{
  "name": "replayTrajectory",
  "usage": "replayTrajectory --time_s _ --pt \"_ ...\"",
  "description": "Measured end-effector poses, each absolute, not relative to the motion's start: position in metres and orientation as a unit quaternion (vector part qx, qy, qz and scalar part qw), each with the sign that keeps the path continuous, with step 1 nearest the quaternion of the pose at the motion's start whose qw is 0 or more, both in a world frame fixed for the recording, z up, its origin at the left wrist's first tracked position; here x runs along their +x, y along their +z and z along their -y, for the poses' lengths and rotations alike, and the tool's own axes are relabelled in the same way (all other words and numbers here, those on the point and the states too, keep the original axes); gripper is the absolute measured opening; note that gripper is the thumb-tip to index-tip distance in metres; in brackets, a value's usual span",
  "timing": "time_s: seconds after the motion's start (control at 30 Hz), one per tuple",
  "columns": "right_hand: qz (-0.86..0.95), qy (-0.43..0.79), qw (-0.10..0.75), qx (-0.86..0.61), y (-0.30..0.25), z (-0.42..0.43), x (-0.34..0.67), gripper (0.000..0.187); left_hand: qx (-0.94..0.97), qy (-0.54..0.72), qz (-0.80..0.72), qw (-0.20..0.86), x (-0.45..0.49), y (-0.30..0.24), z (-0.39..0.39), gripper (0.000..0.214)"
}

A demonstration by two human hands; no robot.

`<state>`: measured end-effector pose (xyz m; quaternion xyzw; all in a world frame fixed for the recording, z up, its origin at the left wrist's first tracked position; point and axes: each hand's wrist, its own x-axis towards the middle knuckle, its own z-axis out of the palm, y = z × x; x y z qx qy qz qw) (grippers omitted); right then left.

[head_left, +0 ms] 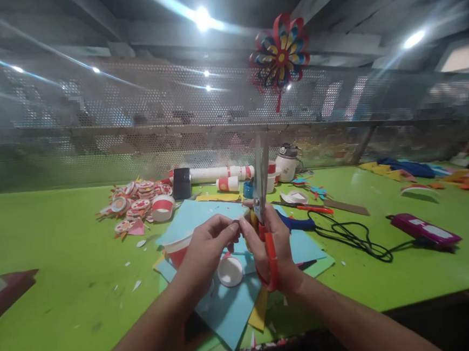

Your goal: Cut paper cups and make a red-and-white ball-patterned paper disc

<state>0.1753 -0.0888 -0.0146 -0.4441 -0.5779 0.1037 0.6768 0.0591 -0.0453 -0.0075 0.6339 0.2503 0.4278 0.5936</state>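
My right hand is closed around the red handles of a pair of scissors whose blades point straight up. My left hand is pinched just left of the scissors, its fingertips holding a small piece I cannot make out. Both hands hover over light blue paper sheets with yellow sheets under them. A small white cup lies below the hands, and a red and white paper cup sits partly hidden behind my left hand.
On the green table lie a pile of red and white cut cup pieces, a blue glue gun with a black cord, and a purple case. A paper pinwheel hangs on the mesh fence.
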Motion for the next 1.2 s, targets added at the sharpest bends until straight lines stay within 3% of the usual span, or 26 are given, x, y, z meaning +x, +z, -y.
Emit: replayTrajectory --time_s 0.2,0.4,0.57,0.77,1.0,1.2 --pt "0.576 0.090 0.681 -0.443 -0.018 0.087 0.173 0.024 0.636 0.439 -0.251 0.583 0.059 -0.007 0.046 0.020" --pt "0.548 0.193 0.662 -0.473 -0.010 0.093 0.178 0.028 0.628 0.453 -0.256 0.579 0.051 -0.001 0.039 0.021" --pt "0.616 0.281 0.521 -0.519 -0.003 0.113 0.202 0.038 0.615 0.479 -0.244 0.578 0.041 0.005 0.033 0.020" --pt "0.700 0.263 0.389 -0.538 -0.010 0.147 0.226 0.041 0.616 0.477 -0.229 0.584 0.037 0.010 0.035 0.018" --pt "0.716 0.228 0.378 -0.540 -0.006 0.162 0.209 0.031 0.615 0.473 -0.223 0.590 0.041 0.011 0.041 0.018" --pt "0.689 0.185 0.425 -0.556 -0.012 0.159 0.193 0.033 0.599 0.477 -0.222 0.604 0.043 0.012 0.043 0.015"
